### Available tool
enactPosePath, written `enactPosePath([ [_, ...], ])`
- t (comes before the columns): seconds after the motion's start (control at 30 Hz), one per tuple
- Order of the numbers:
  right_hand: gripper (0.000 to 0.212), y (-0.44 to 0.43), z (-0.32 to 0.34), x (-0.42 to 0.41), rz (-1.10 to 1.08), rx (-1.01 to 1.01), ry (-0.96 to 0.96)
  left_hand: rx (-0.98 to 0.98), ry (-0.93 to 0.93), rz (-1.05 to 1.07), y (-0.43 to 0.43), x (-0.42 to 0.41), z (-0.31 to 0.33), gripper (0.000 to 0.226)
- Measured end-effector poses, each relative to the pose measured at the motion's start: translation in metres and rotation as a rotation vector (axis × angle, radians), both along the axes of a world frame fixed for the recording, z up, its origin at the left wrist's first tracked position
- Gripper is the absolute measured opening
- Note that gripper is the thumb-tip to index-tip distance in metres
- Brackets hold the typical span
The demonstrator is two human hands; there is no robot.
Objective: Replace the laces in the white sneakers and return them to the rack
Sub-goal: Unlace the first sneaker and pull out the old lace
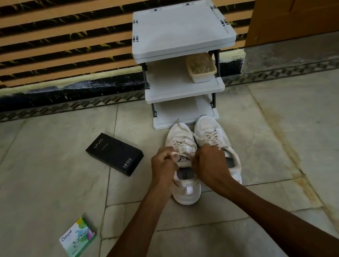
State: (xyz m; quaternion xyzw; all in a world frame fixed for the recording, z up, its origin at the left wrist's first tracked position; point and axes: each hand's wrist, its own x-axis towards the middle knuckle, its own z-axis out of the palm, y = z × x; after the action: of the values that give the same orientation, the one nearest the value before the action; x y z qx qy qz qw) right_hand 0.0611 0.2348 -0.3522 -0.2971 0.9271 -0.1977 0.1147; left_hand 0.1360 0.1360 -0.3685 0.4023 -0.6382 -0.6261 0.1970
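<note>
Below the rack (185, 92), at frame centre, left hand (163, 165) and right hand (210, 161) each pinch the lace (185, 142) over a sneaker (186, 192).

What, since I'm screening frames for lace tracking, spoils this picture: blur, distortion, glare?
Head view: wide-angle distortion bows the wall stripes and the floor border. Head view: the light is soft and even, with no hard glare and only faint shadow beside the white sneakers. Head view: the left hand and right hand gripping the lace look slightly smeared, while the print on the black box is legible.

Matt plastic rack (181, 28), cloth sneakers (179, 140).
</note>
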Motion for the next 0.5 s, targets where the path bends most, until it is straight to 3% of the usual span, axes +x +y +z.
enactPosePath([
  [0.07, 0.019, 0.0, -0.002, 0.003, 0.006, 0.005, 0.008, 0.416, 0.169, 0.08, -0.003, 0.0, -0.005, 0.035],
  [0.17, 0.021, 0.002, -0.006, 0.007, 0.016, -0.011, 0.038, 0.475, 0.234, -0.099, -0.012, 0.006, 0.015, 0.011],
  [0.2, 0.023, 0.003, -0.008, 0.009, 0.017, -0.01, 0.048, 0.424, 0.164, -0.145, -0.017, 0.008, 0.023, 0.017],
  [0.27, 0.024, 0.004, -0.01, 0.011, 0.009, -0.017, 0.063, 0.163, -0.143, -0.259, -0.028, 0.01, 0.026, 0.032],
  [0.33, 0.022, 0.003, -0.01, 0.013, -0.009, -0.032, 0.067, -0.337, -0.445, -0.467, -0.032, 0.009, 0.025, 0.022],
  [0.37, 0.021, 0.002, -0.01, 0.014, -0.013, -0.031, 0.074, -0.562, -0.476, -0.516, -0.032, 0.007, 0.027, 0.016],
  [0.4, 0.02, 0.001, -0.01, 0.015, -0.014, -0.022, 0.084, -0.668, -0.435, -0.507, -0.029, 0.005, 0.03, 0.016],
  [0.43, 0.02, 0.001, -0.01, 0.017, -0.015, -0.015, 0.098, -0.62, -0.302, -0.439, -0.023, 0.003, 0.036, 0.021],
  [0.5, 0.021, 0.001, -0.011, 0.02, -0.026, -0.022, 0.123, -0.02, 0.142, -0.123, -0.013, -0.002, 0.049, 0.032],
])
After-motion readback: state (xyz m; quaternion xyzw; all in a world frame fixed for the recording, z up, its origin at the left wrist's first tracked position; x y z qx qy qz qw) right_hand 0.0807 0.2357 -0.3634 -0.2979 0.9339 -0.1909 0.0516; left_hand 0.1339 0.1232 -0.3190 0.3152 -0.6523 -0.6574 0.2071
